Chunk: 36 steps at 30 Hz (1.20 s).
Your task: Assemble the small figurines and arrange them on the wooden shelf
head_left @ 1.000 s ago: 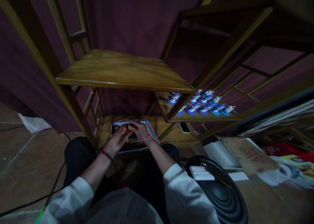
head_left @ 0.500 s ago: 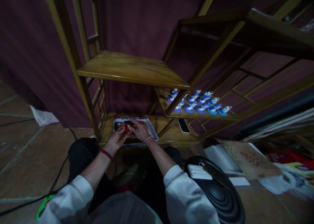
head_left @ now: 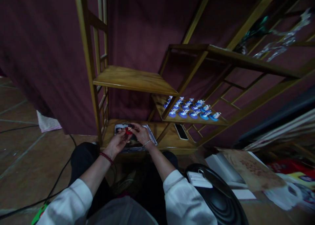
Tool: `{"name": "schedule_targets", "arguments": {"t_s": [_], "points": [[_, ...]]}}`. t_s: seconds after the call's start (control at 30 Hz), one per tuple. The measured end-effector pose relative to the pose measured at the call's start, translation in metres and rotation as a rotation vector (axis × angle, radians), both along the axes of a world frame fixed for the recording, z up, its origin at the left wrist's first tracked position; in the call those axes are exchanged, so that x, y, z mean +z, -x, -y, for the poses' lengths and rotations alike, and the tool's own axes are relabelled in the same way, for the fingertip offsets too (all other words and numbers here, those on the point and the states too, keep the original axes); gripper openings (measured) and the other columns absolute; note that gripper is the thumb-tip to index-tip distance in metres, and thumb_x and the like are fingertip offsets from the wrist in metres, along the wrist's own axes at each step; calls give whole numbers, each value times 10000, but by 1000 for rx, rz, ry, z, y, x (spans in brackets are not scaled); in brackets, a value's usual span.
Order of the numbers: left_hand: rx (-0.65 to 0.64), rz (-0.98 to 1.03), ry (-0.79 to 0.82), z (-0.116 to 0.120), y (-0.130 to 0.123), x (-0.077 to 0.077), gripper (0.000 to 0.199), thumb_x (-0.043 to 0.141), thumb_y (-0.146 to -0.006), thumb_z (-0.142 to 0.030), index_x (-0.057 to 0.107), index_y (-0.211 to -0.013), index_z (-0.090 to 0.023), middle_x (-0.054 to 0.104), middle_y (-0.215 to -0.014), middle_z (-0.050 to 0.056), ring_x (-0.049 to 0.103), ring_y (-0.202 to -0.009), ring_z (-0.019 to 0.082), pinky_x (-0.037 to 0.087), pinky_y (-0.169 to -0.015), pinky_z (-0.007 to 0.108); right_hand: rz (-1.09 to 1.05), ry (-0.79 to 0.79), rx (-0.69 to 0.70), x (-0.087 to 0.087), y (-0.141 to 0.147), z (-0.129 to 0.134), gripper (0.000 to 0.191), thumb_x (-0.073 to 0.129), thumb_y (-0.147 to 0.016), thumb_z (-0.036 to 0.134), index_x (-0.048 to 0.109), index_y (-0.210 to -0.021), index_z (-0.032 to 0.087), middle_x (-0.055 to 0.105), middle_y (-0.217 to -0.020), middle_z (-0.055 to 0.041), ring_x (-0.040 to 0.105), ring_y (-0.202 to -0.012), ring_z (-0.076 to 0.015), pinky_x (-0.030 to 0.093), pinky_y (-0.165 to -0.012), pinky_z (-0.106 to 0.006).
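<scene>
Between my two hands is a small figurine (head_left: 129,129) with a dark head and a red body. My left hand (head_left: 118,141) grips it from the left and below, fingers closed around its lower part. From the right, my right hand (head_left: 140,134) pinches it near the head with thumb and fingertips. Both hands are over an open white box (head_left: 152,136) on the lowest shelf. Inside the box lie more dark-headed figurines, partly hidden by my hands.
Several blue-and-white figurines (head_left: 194,113) stand in rows on a shelf to the right. A phone (head_left: 181,131) lies on the lowest shelf (head_left: 164,143). Above the box juts another wooden shelf (head_left: 133,78). A black round stool (head_left: 221,198) with a white case (head_left: 199,179) stands at my right.
My view has lifted and shifted, so the shelves appear lower and farther left. The red figurine remains between my hands and now shows more upright.
</scene>
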<state>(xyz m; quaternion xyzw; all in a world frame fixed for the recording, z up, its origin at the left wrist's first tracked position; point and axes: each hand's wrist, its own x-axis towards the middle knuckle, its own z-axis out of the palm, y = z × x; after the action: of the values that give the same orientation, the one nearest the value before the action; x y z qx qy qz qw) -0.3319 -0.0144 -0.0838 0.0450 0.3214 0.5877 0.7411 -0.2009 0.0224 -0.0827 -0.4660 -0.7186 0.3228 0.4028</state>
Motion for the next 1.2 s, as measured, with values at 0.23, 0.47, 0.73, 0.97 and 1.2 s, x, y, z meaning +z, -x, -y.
{"name": "schedule_targets", "arguments": {"t_s": [0.23,0.47,0.73,0.97,1.2], "points": [[43,-7,-88,7,-1,15,217,441,-798,-4,624,-727,-98,656,-725,54,619,-708,125,504,-784,308,-9,-54,5,-1,1,0,314,574,-748,276,597,-1061,257,672,-931,1,618,-848,-142,483,-822,-298],[75,-45,-55,10,-1,20,224,438,-789,8,615,-714,-107,640,-698,47,603,-665,113,514,-745,300,-73,-14,61,5,5,6,347,568,-747,275,572,-1093,254,669,-914,0,621,-845,-137,485,-824,-296],[79,-142,-25,11,2,21,192,446,-801,-17,587,-733,-129,631,-690,33,595,-620,99,516,-667,262,-124,69,116,9,6,11,387,621,-696,276,573,-1078,233,666,-923,-13,618,-841,-138,482,-828,-314],[64,-213,-66,14,4,31,160,496,-780,-26,610,-781,-137,642,-699,29,595,-591,94,509,-616,233,-83,33,173,14,2,7,415,647,-678,311,569,-1078,231,654,-986,-19,609,-856,-154,484,-811,-325],[48,-250,-107,17,2,45,163,517,-749,-2,620,-741,-127,647,-673,27,598,-597,96,512,-622,225,-159,79,226,29,-1,14,419,651,-668,325,562,-1059,204,655,-954,-21,618,-842,-159,488,-798,-316]]}}
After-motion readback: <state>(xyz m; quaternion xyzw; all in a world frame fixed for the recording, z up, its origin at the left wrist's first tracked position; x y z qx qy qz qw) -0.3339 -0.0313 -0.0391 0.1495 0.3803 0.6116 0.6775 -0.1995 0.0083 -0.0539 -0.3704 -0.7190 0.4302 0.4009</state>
